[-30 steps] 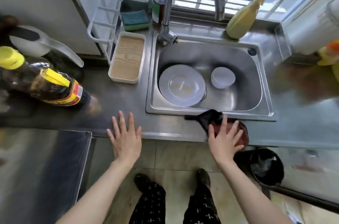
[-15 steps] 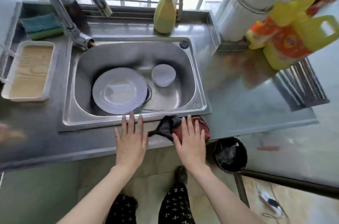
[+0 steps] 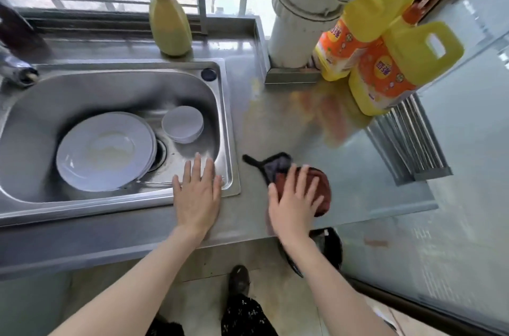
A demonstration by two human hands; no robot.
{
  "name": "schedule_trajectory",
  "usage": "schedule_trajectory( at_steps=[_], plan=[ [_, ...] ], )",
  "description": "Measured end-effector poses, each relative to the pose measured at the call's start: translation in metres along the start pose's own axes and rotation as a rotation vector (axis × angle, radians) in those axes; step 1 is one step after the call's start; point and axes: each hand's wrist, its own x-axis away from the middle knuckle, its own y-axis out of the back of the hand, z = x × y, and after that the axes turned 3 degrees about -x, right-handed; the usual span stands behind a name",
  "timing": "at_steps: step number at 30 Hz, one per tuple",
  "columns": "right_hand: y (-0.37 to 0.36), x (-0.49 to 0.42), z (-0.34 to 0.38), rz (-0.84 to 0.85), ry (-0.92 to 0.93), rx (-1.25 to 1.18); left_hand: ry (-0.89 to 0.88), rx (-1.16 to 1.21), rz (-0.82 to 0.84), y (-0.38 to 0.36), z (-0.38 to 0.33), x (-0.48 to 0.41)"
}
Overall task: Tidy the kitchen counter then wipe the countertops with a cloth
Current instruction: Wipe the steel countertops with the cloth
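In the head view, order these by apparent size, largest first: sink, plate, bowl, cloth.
1. sink
2. plate
3. bowl and cloth look alike; the right hand hides part of the cloth, so unranked.

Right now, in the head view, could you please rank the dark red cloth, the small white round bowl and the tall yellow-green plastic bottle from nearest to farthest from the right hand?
1. Dark red cloth: under the right hand, on the counter.
2. Small white round bowl: inside the sink, leftward.
3. Tall yellow-green plastic bottle: behind the sink, farthest back.
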Motion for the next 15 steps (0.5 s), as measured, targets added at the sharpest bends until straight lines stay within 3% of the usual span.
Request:
schedule_trajectory(
  at_steps=[2,5,7,9,11,13,15],
  plan=[
    [-0.009,0.011,0.011,0.008,0.337,0.090,0.030,-0.013,-0.007,-0.002,-0.003,-0.009],
    [-0.006,-0.018,-0.003,0.062,0.550,0.162,0.061,-0.067,0.018,-0.005,-0.006,-0.017],
    [0.002,-0.056,-0.010,0.028,0.523,0.191,0.055,-0.078,0.022,-0.003,-0.007,-0.021],
    [0.013,-0.099,-0.002,-0.051,0.374,0.123,0.033,-0.068,0.017,-0.004,-0.007,-0.023],
    [0.018,-0.120,0.017,-0.002,0.214,0.030,0.028,-0.071,-0.009,-0.003,-0.005,-0.024],
    [0.012,-0.110,0.033,-0.001,0.291,0.036,0.033,-0.070,-0.030,-0.002,-0.005,-0.023],
    [0.001,-0.088,0.038,-0.026,0.529,0.139,0.030,-0.068,-0.035,0.000,-0.006,-0.022]
  ],
)
